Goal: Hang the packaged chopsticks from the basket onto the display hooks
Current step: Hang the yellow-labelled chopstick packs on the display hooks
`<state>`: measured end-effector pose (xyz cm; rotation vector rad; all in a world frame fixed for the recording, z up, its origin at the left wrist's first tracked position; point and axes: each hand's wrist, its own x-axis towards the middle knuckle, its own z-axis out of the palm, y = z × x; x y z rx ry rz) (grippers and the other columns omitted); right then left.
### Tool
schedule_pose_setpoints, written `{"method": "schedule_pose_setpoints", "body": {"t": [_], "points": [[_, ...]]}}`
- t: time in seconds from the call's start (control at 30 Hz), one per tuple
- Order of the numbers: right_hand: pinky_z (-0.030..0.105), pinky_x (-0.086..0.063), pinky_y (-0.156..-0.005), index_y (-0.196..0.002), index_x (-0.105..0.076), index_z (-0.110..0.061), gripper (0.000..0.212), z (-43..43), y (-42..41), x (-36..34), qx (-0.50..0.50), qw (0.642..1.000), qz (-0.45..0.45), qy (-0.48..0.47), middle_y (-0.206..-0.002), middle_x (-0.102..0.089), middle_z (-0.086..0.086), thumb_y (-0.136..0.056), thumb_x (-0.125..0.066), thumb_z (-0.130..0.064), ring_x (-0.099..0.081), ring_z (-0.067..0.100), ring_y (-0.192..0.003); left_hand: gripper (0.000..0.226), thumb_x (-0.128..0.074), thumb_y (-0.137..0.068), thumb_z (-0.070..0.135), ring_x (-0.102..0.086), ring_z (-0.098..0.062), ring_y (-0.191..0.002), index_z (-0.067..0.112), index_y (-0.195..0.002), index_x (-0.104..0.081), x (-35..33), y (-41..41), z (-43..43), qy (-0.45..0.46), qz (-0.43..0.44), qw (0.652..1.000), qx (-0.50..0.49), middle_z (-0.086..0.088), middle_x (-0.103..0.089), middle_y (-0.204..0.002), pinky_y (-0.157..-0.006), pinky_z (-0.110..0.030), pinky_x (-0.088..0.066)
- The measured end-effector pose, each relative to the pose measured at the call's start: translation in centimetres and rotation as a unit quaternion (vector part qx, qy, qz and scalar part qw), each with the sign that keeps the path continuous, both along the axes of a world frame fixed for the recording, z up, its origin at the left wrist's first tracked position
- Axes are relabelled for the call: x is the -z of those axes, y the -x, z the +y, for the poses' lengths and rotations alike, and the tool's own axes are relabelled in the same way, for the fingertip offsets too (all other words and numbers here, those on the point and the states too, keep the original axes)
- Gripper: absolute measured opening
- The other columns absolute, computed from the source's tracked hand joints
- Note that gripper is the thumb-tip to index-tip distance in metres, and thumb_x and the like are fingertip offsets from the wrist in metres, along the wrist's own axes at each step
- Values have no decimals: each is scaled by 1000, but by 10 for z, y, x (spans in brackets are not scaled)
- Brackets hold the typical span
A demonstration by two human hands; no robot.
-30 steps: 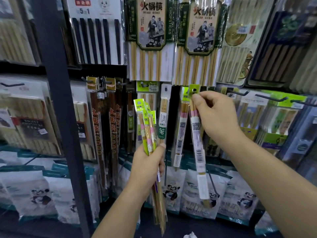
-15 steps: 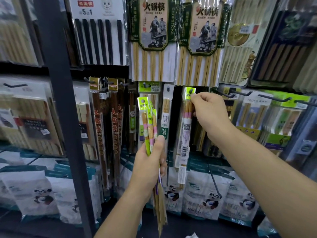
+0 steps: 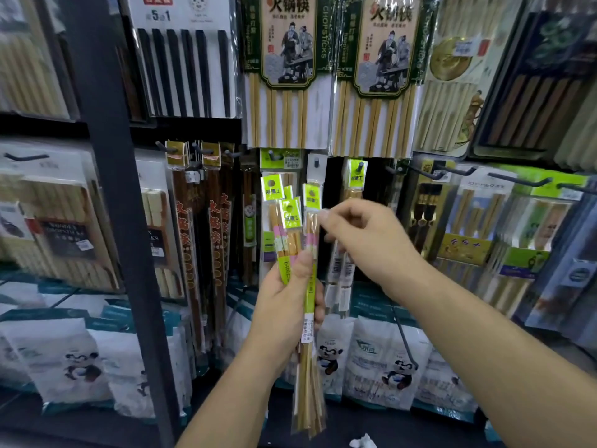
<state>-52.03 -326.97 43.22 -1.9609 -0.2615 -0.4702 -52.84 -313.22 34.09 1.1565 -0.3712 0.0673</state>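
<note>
Left hand [image 3: 284,312]: its fingers wrap the bundle [image 3: 281,227] of chopstick packs at mid-length, with the thumb pressed on the front. If I loosen that hold while one pack is drawn out, I expect the others to slide down and drop.
Bundle: it stands upright in front of the shelf. The green headers fan out at the top and the thin ends splay below the hand. The wrappers look slick, so a neighbour could get dragged along.
Rightmost pack [image 3: 312,197]: it sits in the bundle, touching the others. Its header hole is small and easy to miss.
Right hand [image 3: 371,244]: the fingers [image 3: 324,218] pinch this pack's edge just under the header. The hold is thin and blurred in my view, so it may slip or twist the pack.
Hook [image 3: 359,165]: it is up and to the right of the bundle, under the big upper packs. A careless lift could snag those.
Hung pack [image 3: 357,181]: it is already on that hook, and a push could knock it off.
Basket: I cannot see it.
</note>
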Motion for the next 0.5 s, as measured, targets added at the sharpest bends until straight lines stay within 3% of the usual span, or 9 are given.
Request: {"method": "schedule_pose_setpoints", "body": {"t": [0.07,0.2,0.37,0.43,0.5], "points": [[15,-51,-56,-93,-71,-23,16,6,5,2,-48,998,32,12,-79,-75,2,-93,-72,-39,-62,3,-61,35,-68,-81,72,-56,-18,-46,38,-91,-72,-1,2,0,3,-7,1000,-2,-5,-59,-62,-43,-29,-47],[16,-52,-54,-96,-72,-20,17,5,7,2,-19,998,52,7,-86,-75,7,-91,-75,-35,-64,7,-63,37,-72,-75,69,-60,-20,-47,32,-83,-71,-2,2,0,-3,1,1000,-16,-9,-64,-64,-42,-29,-49],[13,-47,-52,-92,-72,-11,10,1,6,5,-52,997,27,-59,-67,-68,-6,-93,-74,-20,-61,2,-59,48,-67,-87,58,-72,-29,-60,13,-102,-70,-2,4,-3,3,-11,1000,-27,-19,-74,-77,-50,-31,-58],[13,-46,-52,-96,-70,-12,7,-2,5,2,-57,994,14,-91,-69,-71,-4,-92,-75,-15,-61,3,-59,42,-62,-89,55,-75,-29,-68,15,-98,-73,-1,3,-5,-2,-15,998,-56,-15,-76,-81,-58,-33,-61],[15,-45,-52,-97,-68,-17,8,-6,3,-3,-42,993,-6,-112,-73,-72,-1,-93,-74,-15,-59,5,-58,48,-61,-88,55,-71,-22,-64,8,-96,-68,0,0,-4,-5,-7,996,-85,-6,-72,-73,-57,-30,-59]]}}
